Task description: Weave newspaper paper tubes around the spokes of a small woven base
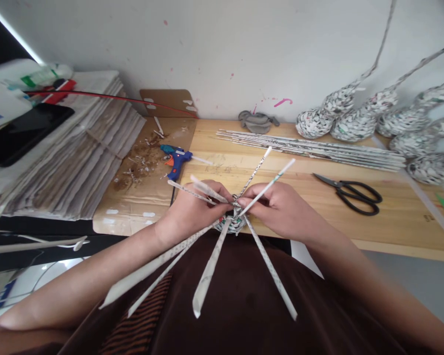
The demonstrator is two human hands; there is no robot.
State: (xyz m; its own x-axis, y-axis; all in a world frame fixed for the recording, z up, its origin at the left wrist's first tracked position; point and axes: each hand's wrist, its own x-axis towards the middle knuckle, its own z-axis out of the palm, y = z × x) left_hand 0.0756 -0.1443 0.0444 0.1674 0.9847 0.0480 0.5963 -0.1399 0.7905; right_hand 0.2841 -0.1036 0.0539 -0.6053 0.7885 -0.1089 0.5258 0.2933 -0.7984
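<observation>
A small woven basket of rolled paper [231, 225] sits at the table's front edge, close to my body. Several rolled newspaper tubes stick out from it in all directions, and one paper tube [212, 266] hangs down toward my lap. My left hand [203, 204] is closed in a pinch on the paper strips at the basket's rim. From the other side, my right hand [272, 204] pinches a paper tube [269, 186] where it meets the rim. The fingertips of both hands nearly touch, and they partly hide the weave.
Black-handled scissors [358, 195] lie at the right. Behind are a row of paper tubes [311, 150], a grey cloth [258, 122] and several woven paper pieces [314, 123]. Leftward, a blue glue gun [177, 162] rests on cardboard by a newspaper stack [107, 158] with a phone [29, 133] on top.
</observation>
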